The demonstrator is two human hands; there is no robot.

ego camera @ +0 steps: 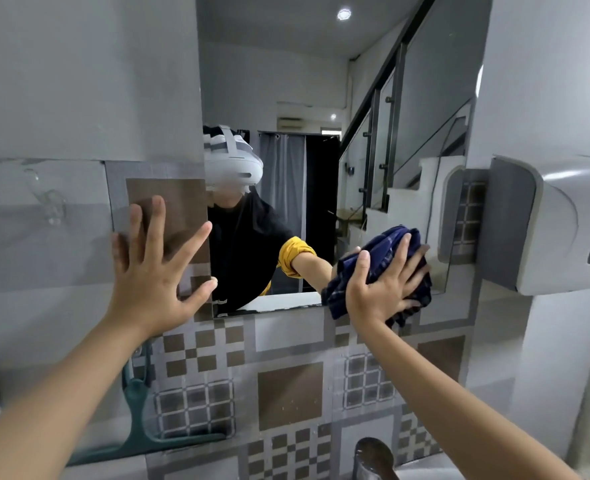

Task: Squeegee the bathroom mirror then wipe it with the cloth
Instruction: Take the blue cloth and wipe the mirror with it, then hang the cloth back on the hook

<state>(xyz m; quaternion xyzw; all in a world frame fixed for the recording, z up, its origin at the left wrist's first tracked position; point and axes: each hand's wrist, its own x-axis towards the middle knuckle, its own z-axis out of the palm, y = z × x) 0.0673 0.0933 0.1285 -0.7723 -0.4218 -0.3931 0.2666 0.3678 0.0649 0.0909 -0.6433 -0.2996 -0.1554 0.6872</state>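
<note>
The bathroom mirror [304,98] hangs on the tiled wall ahead and reflects a person in a headset. My right hand [383,282] presses a dark blue checked cloth [387,244] flat against the mirror's lower right corner, fingers spread straight over it. My left hand [155,268] rests open on the wall tiles just left of the mirror's edge, fingers splayed, thumb at the mirror's edge. A green squeegee [141,420] leans against the wall low on the left, partly behind my left forearm, with no hand on it.
A white hand dryer or dispenser [546,233] is mounted on the wall right of the mirror. A metal tap [373,459] rises at the bottom edge. A clear plastic hook [49,202] sticks to the tiles at left.
</note>
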